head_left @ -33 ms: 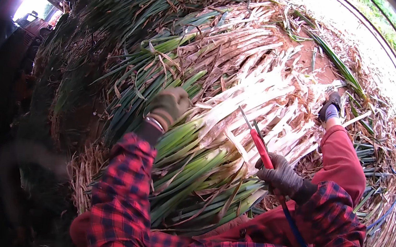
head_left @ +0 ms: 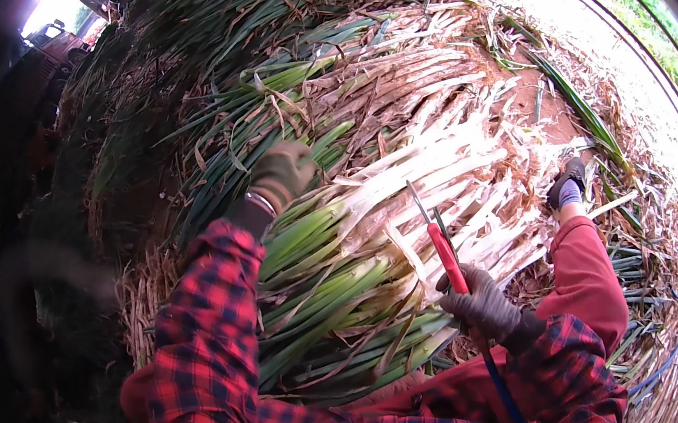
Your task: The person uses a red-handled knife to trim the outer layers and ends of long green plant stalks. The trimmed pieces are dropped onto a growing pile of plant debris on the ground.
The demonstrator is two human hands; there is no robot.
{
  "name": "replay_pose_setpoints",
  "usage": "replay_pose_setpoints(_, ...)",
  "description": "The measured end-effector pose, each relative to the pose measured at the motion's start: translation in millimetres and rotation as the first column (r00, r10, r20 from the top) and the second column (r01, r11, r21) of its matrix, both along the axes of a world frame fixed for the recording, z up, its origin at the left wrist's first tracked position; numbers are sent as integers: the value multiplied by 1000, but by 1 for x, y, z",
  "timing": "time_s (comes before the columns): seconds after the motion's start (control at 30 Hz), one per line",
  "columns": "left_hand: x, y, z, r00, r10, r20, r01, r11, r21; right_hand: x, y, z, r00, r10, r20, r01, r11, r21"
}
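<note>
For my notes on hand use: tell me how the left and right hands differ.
The left hand is gloved in olive green, the right hand in greyish brown. The left hand shows no tool, near green leek-like leaves; the right hand grips a red-handled two-pronged tool. Both are gloved, with red plaid sleeves behind.

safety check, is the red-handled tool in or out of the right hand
In: the gloved right hand is closed around the red-handled tool.
</note>
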State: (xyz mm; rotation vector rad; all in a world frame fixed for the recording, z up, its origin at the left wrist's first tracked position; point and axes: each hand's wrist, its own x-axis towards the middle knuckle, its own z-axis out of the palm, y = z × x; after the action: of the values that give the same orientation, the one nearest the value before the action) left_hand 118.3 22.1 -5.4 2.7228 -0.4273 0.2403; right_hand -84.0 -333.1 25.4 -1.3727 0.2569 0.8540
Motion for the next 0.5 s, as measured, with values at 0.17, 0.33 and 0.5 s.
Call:
replay_pose_setpoints(0.17, 100, 46, -31, 964, 61, 258, -93, 989, 116, 2, 4, 22, 999, 39, 16, -40, 997, 63)
replay_pose_setpoints(0.33, 175, 35, -48, 985, 139, 98, -154, 975, 158, 11, 12, 32, 1000, 21, 21, -23, 994, 104)
replay_pose_setpoints(0.5, 211, 27, -60, 960, 231, -157, -168, 926, 337, 8, 7, 21, 997, 74, 17, -75, 997, 16)
